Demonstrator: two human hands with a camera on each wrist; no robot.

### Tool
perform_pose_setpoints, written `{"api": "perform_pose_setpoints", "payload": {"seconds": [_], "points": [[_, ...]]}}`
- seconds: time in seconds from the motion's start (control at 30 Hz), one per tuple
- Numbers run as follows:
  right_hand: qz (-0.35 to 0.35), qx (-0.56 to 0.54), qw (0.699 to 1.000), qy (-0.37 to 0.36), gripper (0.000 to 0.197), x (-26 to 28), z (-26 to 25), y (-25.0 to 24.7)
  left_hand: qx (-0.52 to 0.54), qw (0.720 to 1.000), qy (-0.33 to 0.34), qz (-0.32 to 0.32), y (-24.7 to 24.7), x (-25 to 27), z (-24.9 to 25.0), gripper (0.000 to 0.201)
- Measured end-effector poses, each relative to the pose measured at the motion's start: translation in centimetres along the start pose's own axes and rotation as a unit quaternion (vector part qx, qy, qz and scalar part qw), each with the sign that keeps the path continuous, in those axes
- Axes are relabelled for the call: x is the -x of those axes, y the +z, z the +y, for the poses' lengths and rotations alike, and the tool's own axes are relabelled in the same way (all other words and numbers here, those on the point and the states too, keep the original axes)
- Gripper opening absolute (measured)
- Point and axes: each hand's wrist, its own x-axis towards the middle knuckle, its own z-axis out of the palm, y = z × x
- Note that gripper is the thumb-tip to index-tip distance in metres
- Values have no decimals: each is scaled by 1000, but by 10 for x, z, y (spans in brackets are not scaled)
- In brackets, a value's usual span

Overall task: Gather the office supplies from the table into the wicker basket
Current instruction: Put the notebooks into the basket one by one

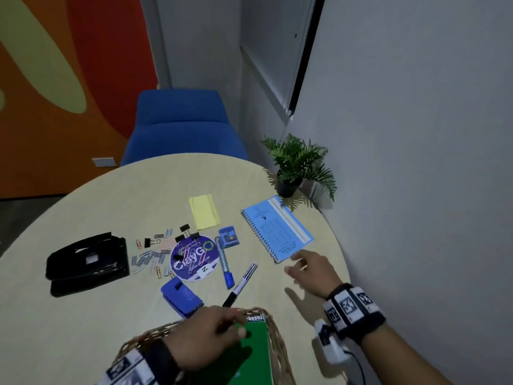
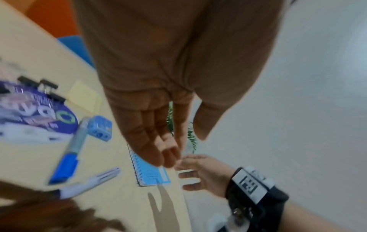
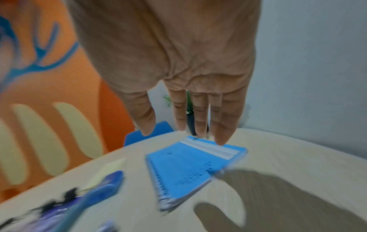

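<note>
The right hand [image 1: 308, 270] hovers with fingers [image 3: 222, 125] straight and spread, empty, just beside the light blue spiral notebook [image 1: 277, 229] lying flat on the round pale surface [image 1: 97, 195]. The left hand [image 1: 211, 326], fingers relaxed and holding nothing, is over the green notebook [image 1: 247, 354] inside the woven wicker basket [image 1: 277, 343].

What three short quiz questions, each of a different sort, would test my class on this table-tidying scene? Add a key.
1. True or false: the green notepad lies in the wicker basket.
2. Which item is the right hand nearest? A) black hole punch B) blue spiral notebook C) yellow sticky notes
3. Fill in: the potted plant stands at the table's far ____ edge.

Key: 1 true. 2 B; the open hand hovers at its near corner. 3 right.
</note>
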Motion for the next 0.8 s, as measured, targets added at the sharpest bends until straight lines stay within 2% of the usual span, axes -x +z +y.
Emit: {"api": "perform_pose_setpoints", "payload": {"seconds": [0.07, 0.1, 0.17, 0.23, 0.27, 0.3, 0.4, 0.47, 0.5, 0.57, 0.63, 0.67, 0.7, 0.77, 0.8], "points": [[14, 11, 1000, 2, 52, -60, 8, -11, 158, 985, -16, 61, -14, -50, 18, 23], [1, 31, 999, 11, 59, -87, 15, -12, 245, 964, -38, 98, -18, -78, 25, 18], [-37, 98, 994, 20, 71, -135, 32, -9, 410, 892, -105, 159, -19, -130, 38, 16], [-71, 124, 989, 27, 80, -171, 52, -2, 555, 797, -151, 183, -19, -171, 41, 12], [-76, 113, 990, 37, 84, -182, 59, 0, 595, 764, -163, 188, -17, -187, 41, 10], [-70, 103, 991, 42, 85, -186, 62, 2, 600, 761, -162, 186, -13, -200, 40, 12], [-51, 117, 992, 22, 80, -188, 64, 4, 530, 804, -186, 197, -5, -226, 42, 19], [-60, 97, 993, 3, 75, -183, 62, 3, 508, 812, -209, 197, -4, -234, 46, 8], [-59, 72, 996, 14, 70, -181, 63, 2, 496, 817, -215, 201, -3, -240, 47, 2], [-56, 4, 998, 42, 53, -177, 61, -3, 457, 838, -218, 201, -2, -249, 42, 7], [-71, -63, 992, 85, 47, -175, 67, -5, 414, 866, -212, 182, -1, -246, 43, 16], [-79, -99, 986, 107, 56, -171, 67, -5, 384, 885, -202, 170, -1, -241, 46, 25], [-88, -135, 980, 117, 56, -168, 67, -3, 356, 903, -183, 156, -1, -234, 53, 30], [-99, -236, 960, 114, 31, -147, 57, -4, 337, 924, -127, 126, -2, -211, 66, 26], [-112, -287, 945, 113, 26, -135, 51, -7, 353, 924, -100, 112, -2, -197, 70, 23]]}}
